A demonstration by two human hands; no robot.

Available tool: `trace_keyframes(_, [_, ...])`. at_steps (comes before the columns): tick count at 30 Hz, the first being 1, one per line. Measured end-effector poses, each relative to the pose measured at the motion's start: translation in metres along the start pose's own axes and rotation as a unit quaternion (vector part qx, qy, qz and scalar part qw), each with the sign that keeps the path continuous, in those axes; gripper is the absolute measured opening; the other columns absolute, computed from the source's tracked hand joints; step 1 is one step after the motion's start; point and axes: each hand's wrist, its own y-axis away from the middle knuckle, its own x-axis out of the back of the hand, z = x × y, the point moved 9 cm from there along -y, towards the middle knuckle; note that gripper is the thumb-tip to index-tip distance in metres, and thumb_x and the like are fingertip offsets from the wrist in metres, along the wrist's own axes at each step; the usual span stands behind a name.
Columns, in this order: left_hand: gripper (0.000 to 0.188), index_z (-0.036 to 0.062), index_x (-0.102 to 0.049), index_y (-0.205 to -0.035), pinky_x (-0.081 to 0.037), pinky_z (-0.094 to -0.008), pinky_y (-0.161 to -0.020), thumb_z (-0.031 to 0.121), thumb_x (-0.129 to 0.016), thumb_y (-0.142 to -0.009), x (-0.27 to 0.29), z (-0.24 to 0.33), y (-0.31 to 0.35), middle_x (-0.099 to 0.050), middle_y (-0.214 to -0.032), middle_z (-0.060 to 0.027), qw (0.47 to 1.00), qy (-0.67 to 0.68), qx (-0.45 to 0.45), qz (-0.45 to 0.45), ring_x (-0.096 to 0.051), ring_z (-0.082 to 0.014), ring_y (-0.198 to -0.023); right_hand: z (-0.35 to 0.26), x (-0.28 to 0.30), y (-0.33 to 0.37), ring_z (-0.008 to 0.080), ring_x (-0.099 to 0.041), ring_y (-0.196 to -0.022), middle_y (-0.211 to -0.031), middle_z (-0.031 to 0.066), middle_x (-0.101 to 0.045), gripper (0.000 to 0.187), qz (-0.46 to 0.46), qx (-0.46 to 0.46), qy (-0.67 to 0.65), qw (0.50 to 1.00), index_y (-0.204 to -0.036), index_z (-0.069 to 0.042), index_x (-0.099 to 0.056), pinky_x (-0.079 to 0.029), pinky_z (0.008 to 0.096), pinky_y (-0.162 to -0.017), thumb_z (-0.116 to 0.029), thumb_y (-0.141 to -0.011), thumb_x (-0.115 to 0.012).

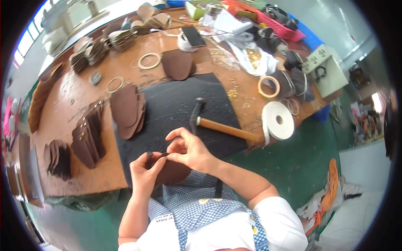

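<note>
A dark brown leather piece (173,172) is held at its upper edge, just past the near edge of the black mat (165,111). My left hand (145,170) pinches that edge between thumb and fingers. Right beside it, my right hand (191,154) grips the same edge with thumb and forefinger, its other fingers curled above. Whatever lies between the fingertips is too small to make out. A hammer (228,129) with a wooden handle rests on the mat beyond my right hand. Several rounded brown leather pieces (124,111) lie stacked over the mat's left edge.
Brown leather pieces with metal studs (88,140) and a darker stack (58,160) lie on the left. A white tape roll (278,120) sits at the right edge. Gold-coloured small parts (253,57), a phone (193,37) and a pink basket (278,24) are farther back.
</note>
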Motion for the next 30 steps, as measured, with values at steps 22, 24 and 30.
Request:
trace_keyframes(22, [0.042, -0.0045, -0.069, -0.111, -0.053, -0.0322, -0.059, -0.002, -0.075, -0.069, -0.024, 0.014, 0.049, -0.068, -0.108, -0.0164, 0.706, -0.483, -0.513, -0.072, -0.063, -0.0229, -0.074, -0.037, 0.354, -0.067, 0.0211, -0.072, -0.075, -0.079, 0.0102, -0.074, 0.013, 0.389, 0.080, 0.464, 0.792, -0.085, -0.006, -0.075, -0.055, 0.0343, -0.073, -0.017, -0.079, -0.078])
trace_keyframes(24, [0.041, -0.0045, -0.069, -0.112, -0.053, -0.0318, -0.060, -0.001, -0.075, -0.072, -0.028, 0.012, 0.047, -0.068, -0.110, -0.0170, 0.708, -0.501, -0.493, -0.067, -0.063, -0.0227, -0.075, -0.040, 0.354, -0.068, 0.0254, -0.072, -0.081, -0.083, 0.0129, -0.074, 0.013, 0.380, 0.083, 0.489, 0.781, -0.088, -0.006, -0.074, -0.055, 0.0370, -0.077, -0.019, -0.083, -0.074])
trace_keyframes(30, [0.039, -0.0039, -0.068, -0.119, -0.053, -0.0277, -0.059, 0.007, -0.074, -0.082, -0.032, 0.008, 0.052, -0.066, -0.123, -0.0166, 0.722, -0.522, -0.453, -0.004, -0.062, -0.0176, -0.072, -0.042, 0.367, -0.067, 0.0151, -0.069, -0.082, -0.092, 0.0084, -0.072, 0.007, 0.341, 0.074, 0.312, 0.884, -0.099, -0.004, -0.064, -0.054, 0.0270, -0.075, -0.011, -0.096, -0.065])
